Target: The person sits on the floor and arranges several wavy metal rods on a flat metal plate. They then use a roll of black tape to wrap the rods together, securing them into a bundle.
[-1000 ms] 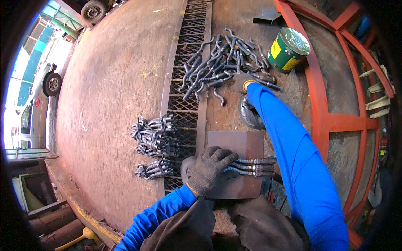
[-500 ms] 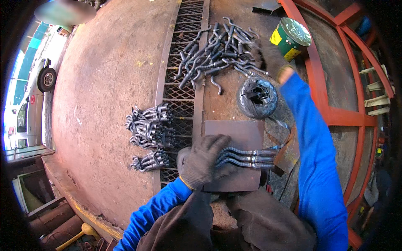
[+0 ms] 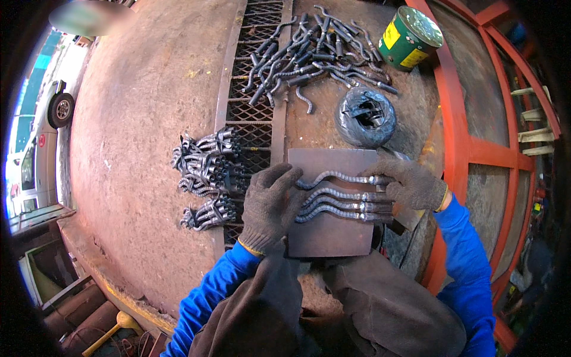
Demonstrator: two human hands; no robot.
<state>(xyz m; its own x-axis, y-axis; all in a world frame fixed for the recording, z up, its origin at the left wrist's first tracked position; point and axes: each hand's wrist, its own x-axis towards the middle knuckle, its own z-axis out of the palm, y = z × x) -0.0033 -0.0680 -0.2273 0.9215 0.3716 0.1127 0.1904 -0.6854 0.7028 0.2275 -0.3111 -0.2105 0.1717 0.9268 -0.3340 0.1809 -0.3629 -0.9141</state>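
Observation:
A flat brown metal plate (image 3: pixel 330 243) sits just beyond my knees. On it lie three wavy ribbed steel rods (image 3: pixel 333 205) side by side, each with a thicker sleeve at the right end. Another such bent rod (image 3: pixel 336 175) is along the plate's far side, a small gap from the rest. My gloved right hand (image 3: pixel 415 180) grips its sleeved end, which the fingers partly hide. My gloved left hand (image 3: pixel 270 202) is closed round the rods' left ends, its fingertips at the farthest rod; which ends it holds is partly hidden.
Beyond the plate stands a plastic-wrapped coil (image 3: pixel 351 132). A loose pile of similar rods (image 3: pixel 318 62) lies behind it, near a green can (image 3: pixel 394 50). Tied rod bundles (image 3: pixel 205 163) rest left of a floor grating (image 3: pixel 253 113). A red steel frame (image 3: pixel 455 131) runs along the right.
My right hand has come back from the pile to the plate with one more rod. My left hand has shifted to the rods' left ends, and the view has moved slightly.

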